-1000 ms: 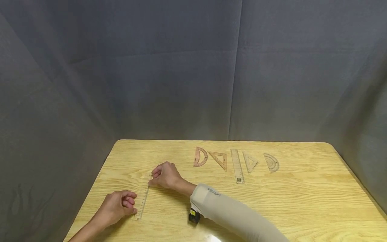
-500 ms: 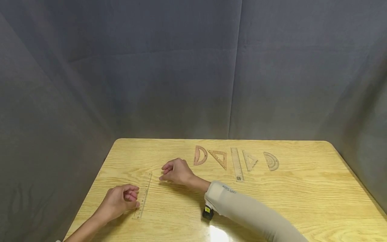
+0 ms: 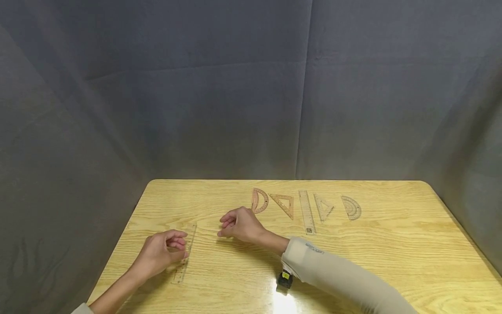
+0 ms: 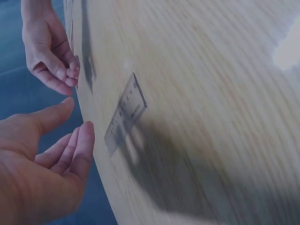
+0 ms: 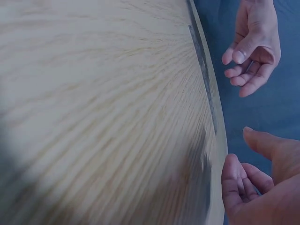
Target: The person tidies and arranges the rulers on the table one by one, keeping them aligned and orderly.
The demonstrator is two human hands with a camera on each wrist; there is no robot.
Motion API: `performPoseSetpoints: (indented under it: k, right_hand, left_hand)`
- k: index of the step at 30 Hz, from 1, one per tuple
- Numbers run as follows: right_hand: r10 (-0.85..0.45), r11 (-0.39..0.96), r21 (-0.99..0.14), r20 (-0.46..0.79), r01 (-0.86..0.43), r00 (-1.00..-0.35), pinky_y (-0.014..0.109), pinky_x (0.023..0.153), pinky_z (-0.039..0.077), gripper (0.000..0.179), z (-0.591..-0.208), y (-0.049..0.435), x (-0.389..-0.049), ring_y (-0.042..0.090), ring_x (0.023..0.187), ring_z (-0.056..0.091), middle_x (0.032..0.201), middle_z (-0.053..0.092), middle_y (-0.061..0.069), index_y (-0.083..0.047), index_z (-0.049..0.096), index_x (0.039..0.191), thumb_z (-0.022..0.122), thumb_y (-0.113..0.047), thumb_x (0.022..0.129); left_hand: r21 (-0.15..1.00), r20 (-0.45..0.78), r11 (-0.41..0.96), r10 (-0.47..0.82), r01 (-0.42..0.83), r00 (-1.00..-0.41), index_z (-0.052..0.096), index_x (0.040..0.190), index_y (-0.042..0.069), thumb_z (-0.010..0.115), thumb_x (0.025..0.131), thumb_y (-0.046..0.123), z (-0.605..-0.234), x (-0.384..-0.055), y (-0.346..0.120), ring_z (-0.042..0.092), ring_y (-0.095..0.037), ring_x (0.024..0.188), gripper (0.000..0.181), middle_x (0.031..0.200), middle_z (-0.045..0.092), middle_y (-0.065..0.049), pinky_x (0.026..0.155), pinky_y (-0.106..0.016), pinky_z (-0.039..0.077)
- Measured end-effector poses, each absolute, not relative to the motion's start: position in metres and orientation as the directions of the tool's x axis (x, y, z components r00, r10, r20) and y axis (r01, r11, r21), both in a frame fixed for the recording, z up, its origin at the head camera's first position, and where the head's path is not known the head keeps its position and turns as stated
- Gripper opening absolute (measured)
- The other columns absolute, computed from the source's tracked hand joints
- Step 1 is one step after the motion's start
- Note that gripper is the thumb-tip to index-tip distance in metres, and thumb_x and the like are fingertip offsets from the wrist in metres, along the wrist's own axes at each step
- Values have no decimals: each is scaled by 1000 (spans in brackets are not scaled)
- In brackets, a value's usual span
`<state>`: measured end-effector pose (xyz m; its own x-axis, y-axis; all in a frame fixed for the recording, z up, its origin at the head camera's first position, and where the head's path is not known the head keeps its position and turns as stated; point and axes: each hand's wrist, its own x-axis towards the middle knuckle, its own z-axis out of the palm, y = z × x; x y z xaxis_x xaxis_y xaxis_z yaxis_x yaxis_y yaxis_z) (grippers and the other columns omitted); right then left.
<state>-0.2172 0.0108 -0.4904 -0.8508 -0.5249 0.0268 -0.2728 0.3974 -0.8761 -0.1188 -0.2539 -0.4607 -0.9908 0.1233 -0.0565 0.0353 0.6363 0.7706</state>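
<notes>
A transparent ruler (image 3: pixel 179 275) lies flat at the left of the table, its markings readable as a row of ticks in the left wrist view. Over its middle hovers my left hand (image 3: pixel 158 254), thumb and fingers apart with nothing between them. A gap and a shadow separate that hand from the ruler (image 4: pixel 125 112) in the left wrist view. To the right of the ruler, my right hand (image 3: pixel 244 226) hangs above the wood, fingers loosely bent and holding nothing. It partly covers the lower end of a pink protractor (image 3: pixel 261 197).
Along the back of the wooden table (image 3: pixel 392 257) lie an orange set square (image 3: pixel 290 211), another clear ruler (image 3: pixel 307 213), a clear set square (image 3: pixel 319 208) and a clear protractor (image 3: pixel 352 208). Grey curtain (image 3: pixel 235 109) surrounds the back and sides.
My right hand has let go of the left ruler's far end and moved right, toward the pink protractor. My left hand has risen off its near end and shifted up and right.
</notes>
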Motion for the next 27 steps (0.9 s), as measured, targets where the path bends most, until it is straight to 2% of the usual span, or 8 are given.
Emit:
performPoseSetpoints:
  k: [8, 27]
  right_hand:
    - [-519, 391, -879, 34, -272, -854, 20, 75, 60, 36, -484, 34, -214, 11, 82, 72, 94, 77, 4, 7, 76, 114, 90, -11, 85]
    - [-483, 402, -875, 46, -268, -874, 22, 73, 61, 34, -479, 91, -218, 11, 81, 72, 91, 77, 5, 8, 77, 113, 88, -8, 86]
  left_hand:
    - [821, -61, 569, 155, 38, -986, 69, 128, -7, 89, 84, 5, -460, -126, -242, 72, -20, 95, 49, 107, 74, -12, 75, -23, 61]
    - [845, -22, 522, 251, 116, -968, 67, 130, -8, 87, 86, 6, -463, -142, -216, 72, -22, 98, 50, 111, 74, -17, 78, -22, 61]
